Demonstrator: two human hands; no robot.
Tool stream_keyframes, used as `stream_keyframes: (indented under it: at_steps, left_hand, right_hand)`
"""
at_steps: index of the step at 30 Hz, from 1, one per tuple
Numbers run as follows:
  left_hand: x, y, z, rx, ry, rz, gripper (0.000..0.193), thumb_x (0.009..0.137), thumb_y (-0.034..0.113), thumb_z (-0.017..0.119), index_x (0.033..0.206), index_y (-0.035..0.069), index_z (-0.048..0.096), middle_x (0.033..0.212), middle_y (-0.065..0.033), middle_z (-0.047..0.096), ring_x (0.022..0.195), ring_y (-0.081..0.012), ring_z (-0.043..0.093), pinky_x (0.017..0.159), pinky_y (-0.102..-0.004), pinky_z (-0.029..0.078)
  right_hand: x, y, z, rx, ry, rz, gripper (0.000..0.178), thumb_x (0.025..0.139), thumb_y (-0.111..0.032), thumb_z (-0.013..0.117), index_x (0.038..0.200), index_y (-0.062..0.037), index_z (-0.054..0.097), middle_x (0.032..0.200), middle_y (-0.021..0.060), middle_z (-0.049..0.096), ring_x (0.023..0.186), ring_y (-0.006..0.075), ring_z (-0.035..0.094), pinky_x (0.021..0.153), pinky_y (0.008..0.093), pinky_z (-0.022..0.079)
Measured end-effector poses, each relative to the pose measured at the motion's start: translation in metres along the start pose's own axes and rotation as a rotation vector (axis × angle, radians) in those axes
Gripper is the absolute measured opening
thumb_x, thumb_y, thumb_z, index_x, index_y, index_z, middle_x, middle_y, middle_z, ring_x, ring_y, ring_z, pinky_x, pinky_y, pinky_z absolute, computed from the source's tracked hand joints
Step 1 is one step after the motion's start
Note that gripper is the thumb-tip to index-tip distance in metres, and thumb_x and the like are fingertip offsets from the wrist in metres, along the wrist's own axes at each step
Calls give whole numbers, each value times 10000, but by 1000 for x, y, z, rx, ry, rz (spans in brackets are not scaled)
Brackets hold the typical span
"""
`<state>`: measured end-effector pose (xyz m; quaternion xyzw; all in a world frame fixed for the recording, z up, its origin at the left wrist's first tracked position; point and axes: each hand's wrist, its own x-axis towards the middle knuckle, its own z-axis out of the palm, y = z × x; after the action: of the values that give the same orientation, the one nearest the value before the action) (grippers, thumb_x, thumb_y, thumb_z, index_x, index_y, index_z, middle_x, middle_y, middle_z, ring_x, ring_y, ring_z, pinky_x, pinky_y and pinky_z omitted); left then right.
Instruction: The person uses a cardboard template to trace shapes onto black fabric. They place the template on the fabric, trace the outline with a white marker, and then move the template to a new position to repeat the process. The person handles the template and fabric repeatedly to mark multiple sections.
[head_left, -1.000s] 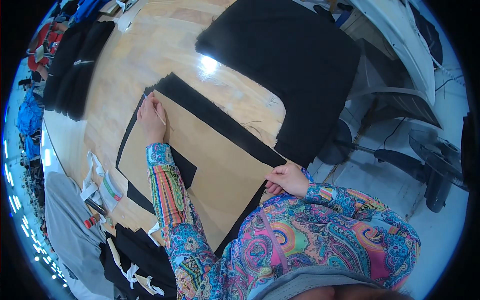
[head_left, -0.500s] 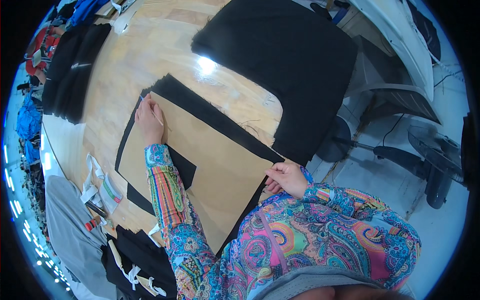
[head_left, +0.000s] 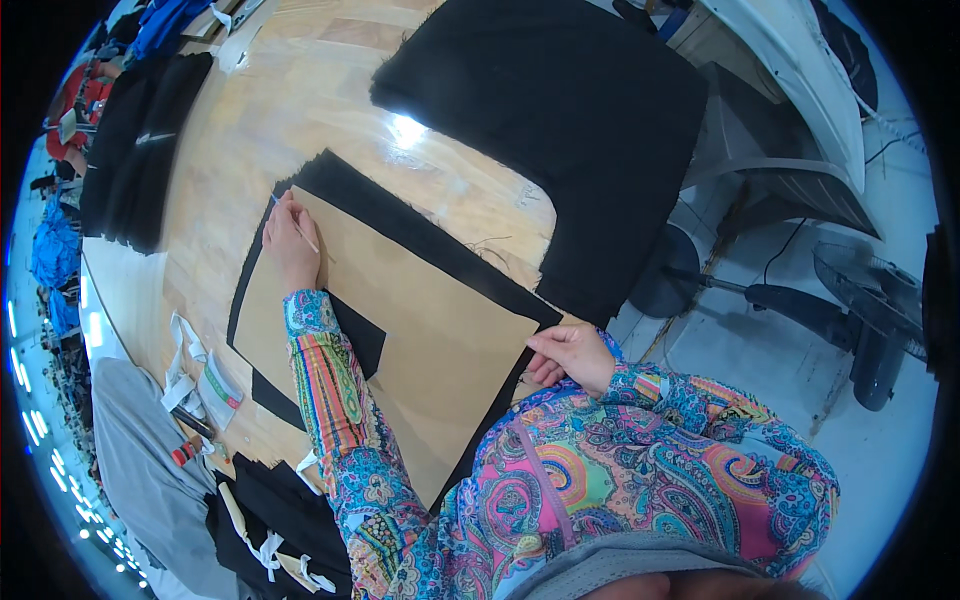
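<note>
A brown card pattern piece (head_left: 450,330) with a cut-out lies over black fabric (head_left: 370,195), whose edges show around it. My left hand (head_left: 290,240) rests on the card's far left corner. Its fingers are closed round a thin pen (head_left: 312,244), with the bluish tip at the card's edge. My right hand (head_left: 572,357) is at the card's near right corner, thumb and fingers pinched together on that corner. Part of the card is covered by my left sleeve.
A large black cloth piece (head_left: 560,110) covers the table's far right. Stacked black cloth (head_left: 140,150) lies far left. White straps (head_left: 182,365), a red-ended tool (head_left: 186,452) and grey cloth (head_left: 150,480) sit near left. A fan (head_left: 870,300) and chair (head_left: 790,190) stand right.
The whole view has shifted slightly, moving the table things a little leftward. Both hands keep nearly the same places on the card, the left still holding the pen.
</note>
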<state>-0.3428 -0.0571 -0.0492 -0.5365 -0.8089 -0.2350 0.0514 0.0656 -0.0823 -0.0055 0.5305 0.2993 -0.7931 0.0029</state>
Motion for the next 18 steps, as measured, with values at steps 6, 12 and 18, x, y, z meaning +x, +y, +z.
stream_keyframes:
  at_steps: [6,12,18]
  left_hand:
    - [1,1,-1,-14,-1,10,91,864,126,493,944,87,514,1186,-70,563,1108,-249,503,959,-401,329]
    - [4,7,6,-19,35,42,93,870,126,492,947,84,522,1178,-87,567,1096,-256,510,960,-411,327]
    - [1,-2,6,-18,59,46,113,852,134,516,951,82,530,1163,-92,574,1073,-256,521,951,-409,330]
  right_hand:
    - [7,-3,3,-91,69,-54,255,903,-272,545,843,-30,597,721,63,628,567,127,604,490,241,492]
    - [7,0,6,-58,128,-91,238,908,-262,530,822,-44,567,689,54,612,548,118,597,461,234,479]
    - [7,3,9,-23,168,-113,213,909,-238,528,840,-41,567,682,60,608,536,119,599,447,229,473]
